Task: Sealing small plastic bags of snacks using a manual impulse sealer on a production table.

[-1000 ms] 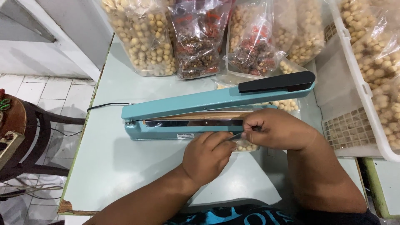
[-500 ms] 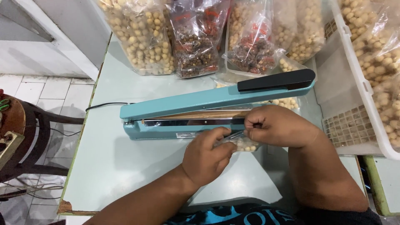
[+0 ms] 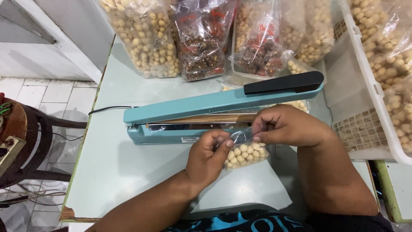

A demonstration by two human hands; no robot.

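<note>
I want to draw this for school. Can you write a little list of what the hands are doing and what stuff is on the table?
left hand: pinches the left side of the small clear bag of pale round nuts
right hand: pinches the bag's top edge
bag place: in front of the sealer, just above the table
teal heat sealer: arm lifted, black handle at right, cord at left
behind sealer: big clear bags of pale and red-brown snacks
right side: white plastic crate with more bags
left side: dark round stool
</note>
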